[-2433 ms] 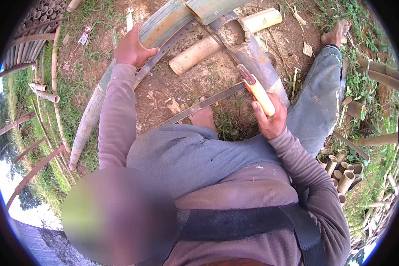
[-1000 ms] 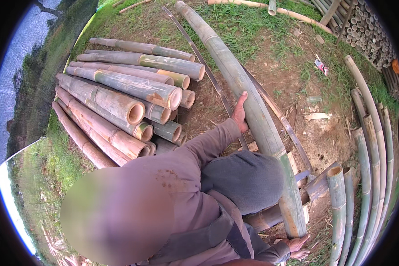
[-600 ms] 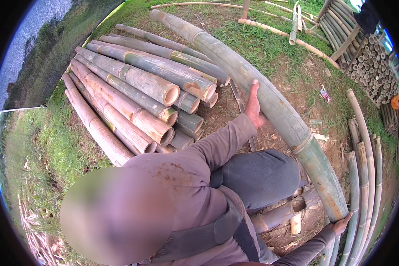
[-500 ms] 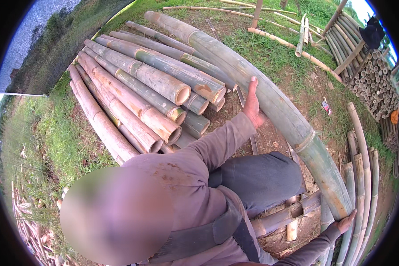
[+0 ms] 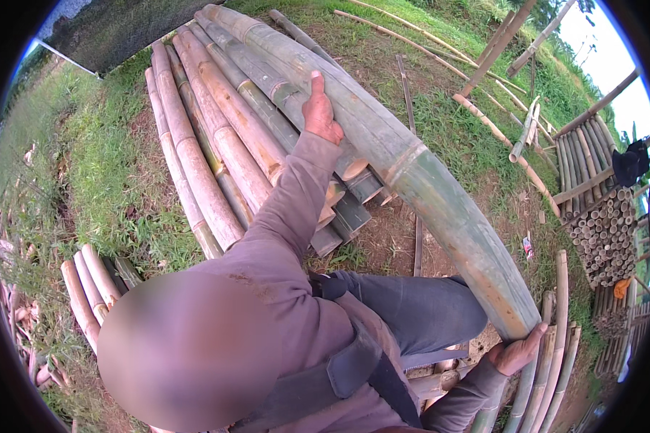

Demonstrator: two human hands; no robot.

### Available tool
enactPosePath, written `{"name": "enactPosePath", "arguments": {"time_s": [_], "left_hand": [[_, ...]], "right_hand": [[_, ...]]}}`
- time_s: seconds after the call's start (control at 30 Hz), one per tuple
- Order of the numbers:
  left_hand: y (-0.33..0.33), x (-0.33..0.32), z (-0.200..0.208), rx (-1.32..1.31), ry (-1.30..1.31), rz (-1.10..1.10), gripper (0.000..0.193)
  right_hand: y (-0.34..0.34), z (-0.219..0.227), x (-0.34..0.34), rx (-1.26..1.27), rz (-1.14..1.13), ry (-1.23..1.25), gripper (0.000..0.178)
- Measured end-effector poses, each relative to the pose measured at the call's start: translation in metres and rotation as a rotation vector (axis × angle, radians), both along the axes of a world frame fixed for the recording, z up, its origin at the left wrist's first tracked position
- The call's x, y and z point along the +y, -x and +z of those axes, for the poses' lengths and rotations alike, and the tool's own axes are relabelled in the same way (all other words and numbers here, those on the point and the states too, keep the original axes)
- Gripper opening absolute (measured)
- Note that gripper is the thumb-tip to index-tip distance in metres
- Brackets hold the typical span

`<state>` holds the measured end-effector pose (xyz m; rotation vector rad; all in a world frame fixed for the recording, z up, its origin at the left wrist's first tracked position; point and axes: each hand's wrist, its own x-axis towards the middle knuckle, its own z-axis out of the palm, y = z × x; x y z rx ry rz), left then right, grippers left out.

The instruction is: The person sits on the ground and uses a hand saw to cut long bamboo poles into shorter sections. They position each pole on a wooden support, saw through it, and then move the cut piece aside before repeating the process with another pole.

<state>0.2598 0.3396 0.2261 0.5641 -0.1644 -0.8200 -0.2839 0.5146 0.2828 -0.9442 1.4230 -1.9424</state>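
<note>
A long, thick green-grey bamboo pole [image 5: 440, 195] slants across the view, from the pile at far left down to the near right. My left hand [image 5: 321, 114] holds it along its middle, thumb up on its near side and fingers hidden beneath. At the near end, my right hand [image 5: 518, 351] grips the pole's butt, with its fingers partly hidden. The far part of this pole lies over, or just above, a pile of bamboo poles [image 5: 227, 148]; I cannot tell whether it touches them. My bent leg [image 5: 412, 307] is below the held pole.
Upright cut bamboo poles [image 5: 556, 332] stand beside my right hand. A stack of bamboo [image 5: 603, 242] sits at far right beside a wooden rack. More short poles [image 5: 87, 289] lie at left. A thin strip [image 5: 418, 245] lies on the dirt. A dark mesh screen [image 5: 130, 36] hangs at far left.
The view has shifted. The held bamboo pole has moved left with both my hands, and its far part now overlaps the pile. Both hands keep their hold.
</note>
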Motion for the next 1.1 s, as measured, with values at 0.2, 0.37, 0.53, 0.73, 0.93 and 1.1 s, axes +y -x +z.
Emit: {"name": "enactPosePath", "arguments": {"time_s": [0.2,0.37,0.53,0.73,0.93,1.1], "left_hand": [[-0.151,0.003,-0.017,-0.785,-0.634,0.377,0.122],[-0.164,0.026,-0.07,-1.108,-1.266,0.256,0.129],[-0.217,0.001,-0.107,-1.277,-1.197,0.384,0.118],[-0.135,0.019,-0.083,-1.572,-0.704,0.711,0.08],[0.128,0.133,-0.039,-2.242,0.001,-0.236,0.066],[0.144,0.127,-0.049,-2.385,-0.061,-0.338,0.075]], "right_hand": [[-0.194,-0.072,0.001,0.059,0.536,-0.05,0.045],[-0.235,-0.126,-0.018,0.783,1.056,-0.046,0.031],[-0.231,-0.11,-0.028,0.838,1.097,-0.13,0.024],[-0.202,-0.101,-0.012,0.607,0.707,0.013,0.01],[-0.139,-0.065,0.016,0.718,0.144,0.307,0.016],[-0.013,-0.114,0.068,0.801,-0.525,0.094,0.035]]}}
